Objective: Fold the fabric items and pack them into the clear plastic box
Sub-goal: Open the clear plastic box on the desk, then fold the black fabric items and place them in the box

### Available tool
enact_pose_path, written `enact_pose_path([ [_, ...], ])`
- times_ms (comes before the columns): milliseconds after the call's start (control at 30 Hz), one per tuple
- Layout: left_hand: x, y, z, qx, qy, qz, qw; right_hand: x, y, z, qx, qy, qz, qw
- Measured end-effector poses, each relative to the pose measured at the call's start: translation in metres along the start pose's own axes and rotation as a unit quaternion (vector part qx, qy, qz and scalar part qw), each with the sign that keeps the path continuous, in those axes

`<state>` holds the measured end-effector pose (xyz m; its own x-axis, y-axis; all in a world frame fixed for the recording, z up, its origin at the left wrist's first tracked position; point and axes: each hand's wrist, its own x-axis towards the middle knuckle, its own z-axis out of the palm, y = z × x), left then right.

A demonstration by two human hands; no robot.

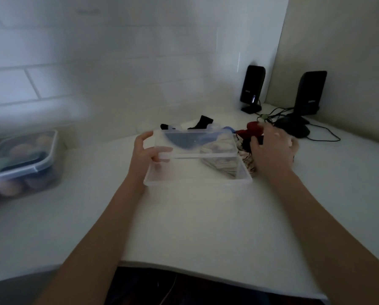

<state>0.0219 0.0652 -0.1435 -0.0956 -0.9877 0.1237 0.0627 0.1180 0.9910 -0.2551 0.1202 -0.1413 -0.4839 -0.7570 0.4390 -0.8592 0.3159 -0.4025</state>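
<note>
At mid surface [195,216], left hand [144,153] grips the clear plastic box [197,179] wall; right hand [272,148] closes on the fabric pile [247,137]. Packing barely begun; next, lift one item to fold.

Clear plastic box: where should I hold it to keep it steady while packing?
Probably hold the clear plastic box by its left rim, coming from the left as the left hand does: that side is bare, while fabric crowds the right.
</note>
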Motion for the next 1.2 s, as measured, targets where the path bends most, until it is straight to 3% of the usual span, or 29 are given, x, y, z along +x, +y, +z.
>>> enact_pose_path([
  [133,0.007,-0.006,-0.002,0.022,0.005,0.001,1.000,-0.001,0.005,0.018,-0.053,-0.128,-0.019,0.990],
  [367,0.001,-0.004,0.008,0.026,-0.042,0.049,0.998,0.010,0.010,0.011,-0.049,-0.098,-0.035,0.993],
  [433,-0.004,-0.001,0.012,0.056,-0.053,0.063,0.995,0.009,0.009,0.010,-0.034,-0.058,-0.045,0.997],
  [500,-0.008,0.001,0.014,0.070,-0.057,0.082,0.993,0.008,0.005,0.003,0.009,0.035,-0.043,0.998],
  [567,-0.009,0.002,0.016,0.077,-0.046,0.098,0.991,0.007,-0.006,-0.011,0.073,0.145,-0.063,0.985],
  [633,-0.011,0.003,0.019,0.092,-0.033,0.112,0.989,0.003,-0.023,-0.028,0.144,0.194,-0.123,0.963],
  [767,-0.019,0.005,0.020,0.157,-0.029,0.164,0.973,-0.013,-0.054,-0.052,0.339,0.119,-0.154,0.921],
  [900,-0.026,0.013,0.022,0.160,-0.032,0.238,0.957,-0.030,-0.072,-0.064,0.554,-0.009,-0.115,0.824],
  [1033,-0.028,0.028,0.026,-0.039,-0.117,0.126,0.984,-0.040,-0.083,-0.050,0.583,-0.153,-0.088,0.793],
  [1133,-0.032,0.028,0.027,-0.005,-0.164,0.137,0.977,-0.043,-0.086,-0.045,0.606,-0.222,-0.082,0.759],
  [1200,-0.036,0.032,0.028,0.007,-0.179,0.140,0.974,-0.044,-0.087,-0.045,0.618,-0.229,-0.104,0.745],
])
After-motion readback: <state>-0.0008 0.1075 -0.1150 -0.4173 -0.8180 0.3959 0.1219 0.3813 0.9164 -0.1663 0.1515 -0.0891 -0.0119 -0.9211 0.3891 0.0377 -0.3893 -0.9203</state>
